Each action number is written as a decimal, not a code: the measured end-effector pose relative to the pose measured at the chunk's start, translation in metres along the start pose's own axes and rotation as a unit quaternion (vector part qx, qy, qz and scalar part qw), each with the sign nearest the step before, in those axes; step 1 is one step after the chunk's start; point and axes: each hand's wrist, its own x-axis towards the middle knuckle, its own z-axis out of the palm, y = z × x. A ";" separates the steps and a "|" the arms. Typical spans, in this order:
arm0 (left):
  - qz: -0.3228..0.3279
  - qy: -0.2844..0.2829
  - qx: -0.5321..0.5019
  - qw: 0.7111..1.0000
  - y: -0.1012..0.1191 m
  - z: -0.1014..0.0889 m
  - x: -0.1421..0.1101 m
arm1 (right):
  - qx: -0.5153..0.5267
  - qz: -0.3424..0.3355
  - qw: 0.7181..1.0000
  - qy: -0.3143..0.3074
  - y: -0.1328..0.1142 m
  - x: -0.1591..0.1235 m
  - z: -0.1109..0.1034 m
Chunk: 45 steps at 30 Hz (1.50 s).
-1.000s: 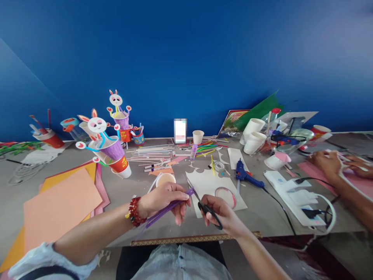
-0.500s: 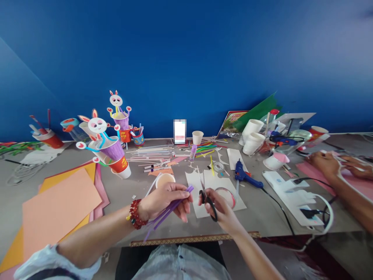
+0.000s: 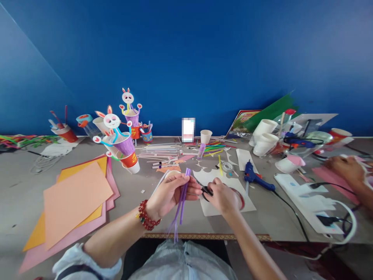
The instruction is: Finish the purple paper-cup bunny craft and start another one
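Observation:
In the middle of the head view, my left hand pinches a small bundle of purple straws between thumb and fingers. They hang almost upright, and their lower ends look split into thin strips. Close by on the right, my right hand grips a pair of scissors with black handles. The blades point left toward my left fingers and are partly hidden there. Below the hands lies a white sheet with cut-outs, with a roll of tape partly behind my right hand.
Rabbit-topped paper cups stand left, behind stacked coloured paper. Loose straws lie at the back. On the right are a blue glue gun, a white power strip with cables, and another person's hand.
The purple straws have turned from slanting to nearly upright in my left hand. My right hand has swung the scissors from pointing up to pointing left, closer to the left hand. The view has shifted left.

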 end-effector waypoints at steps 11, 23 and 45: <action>0.108 0.047 -0.082 0.990 0.002 0.001 -0.005 | 0.329 -0.128 0.935 -0.027 -0.023 -0.019 -0.029; 0.190 0.089 -0.121 0.970 -0.005 -0.003 -0.006 | 0.485 -0.189 0.844 -0.133 -0.081 -0.049 -0.023; 0.255 -0.118 0.694 0.662 0.081 -0.009 -0.081 | 0.123 -0.363 0.898 -0.216 -0.059 -0.030 -0.095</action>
